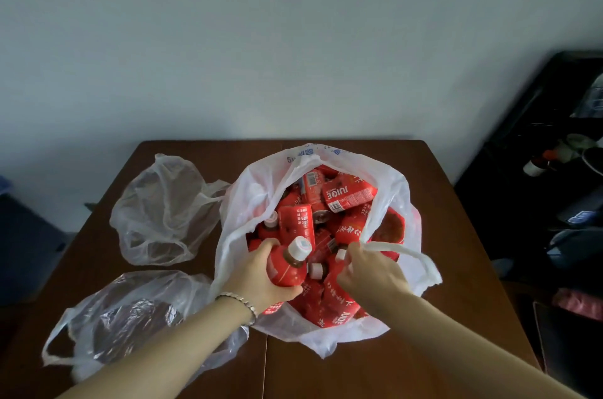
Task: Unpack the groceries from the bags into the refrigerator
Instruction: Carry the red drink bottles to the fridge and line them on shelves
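Note:
A white plastic bag (254, 193) stands open in the middle of the brown table (456, 235). It is full of several red juice bottles (349, 193) with white caps. My left hand (257, 274) is inside the bag's near left side, shut around one red juice bottle (290, 271) whose white cap points up. My right hand (368, 271) is at the bag's near right side. Its fingers are closed on the neck of another red bottle next to the bag's white handle (401, 250); the grip itself is partly hidden.
Two empty clear plastic bags lie on the table's left side, one at the back (163, 212) and one at the front (130, 320). A dark shelf (554, 176) with odds and ends stands to the right. A pale wall is behind the table.

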Available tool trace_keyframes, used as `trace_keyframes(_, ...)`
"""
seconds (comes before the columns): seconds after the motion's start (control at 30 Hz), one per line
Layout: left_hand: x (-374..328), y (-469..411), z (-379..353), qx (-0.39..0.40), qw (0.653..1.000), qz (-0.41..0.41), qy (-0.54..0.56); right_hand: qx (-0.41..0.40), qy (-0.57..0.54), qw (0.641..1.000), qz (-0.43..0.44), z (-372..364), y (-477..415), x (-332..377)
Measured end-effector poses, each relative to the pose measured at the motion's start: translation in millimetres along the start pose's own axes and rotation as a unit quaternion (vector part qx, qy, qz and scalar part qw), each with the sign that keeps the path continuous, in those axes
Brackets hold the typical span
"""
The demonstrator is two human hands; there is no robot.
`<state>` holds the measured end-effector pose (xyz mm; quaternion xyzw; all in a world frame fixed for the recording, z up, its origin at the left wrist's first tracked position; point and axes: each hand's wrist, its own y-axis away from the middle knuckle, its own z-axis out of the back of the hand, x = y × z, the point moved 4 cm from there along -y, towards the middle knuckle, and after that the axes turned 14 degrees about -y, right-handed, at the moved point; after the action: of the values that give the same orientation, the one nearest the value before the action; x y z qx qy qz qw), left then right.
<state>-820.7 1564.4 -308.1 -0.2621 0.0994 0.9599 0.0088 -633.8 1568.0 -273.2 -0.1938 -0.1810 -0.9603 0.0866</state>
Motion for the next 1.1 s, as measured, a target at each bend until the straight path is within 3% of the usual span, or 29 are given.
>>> trace_keyframes(0.17,-7,1,-21,0.039,0.998,-0.006,-0.040,0.045,0.040,0.997,0.052,-10,-10,4)
trace_keyframes(0.27,-10,2,-32,0.064,0.997,0.003,-0.050,-0.029,-0.072,0.997,0.029,-1,-17,-1)
trace_keyframes(0.37,-11,2,-37,0.071,0.996,0.003,-0.049,-0.004,-0.143,0.990,0.014,-4,-20,-9)
trace_keyframes(0.43,-9,-1,-36,0.061,0.996,0.002,-0.058,0.010,-0.138,0.989,0.048,-6,-16,-6)
trace_keyframes(0.6,-12,-1,-31,0.050,0.992,-0.040,-0.111,-0.054,-0.060,0.995,0.056,-13,-23,3)
trace_keyframes(0.77,-14,0,-27,0.048,0.982,-0.099,-0.154,-0.074,-0.052,0.968,0.233,-21,-27,17)
trace_keyframes(0.93,-14,0,-28,0.032,0.986,-0.094,-0.136,0.008,-0.014,0.977,0.213,-19,-35,16)
trace_keyframes(1.1,-25,-2,-19,0.035,0.990,-0.088,-0.103,-0.024,-0.083,0.968,0.234,-17,-26,5)
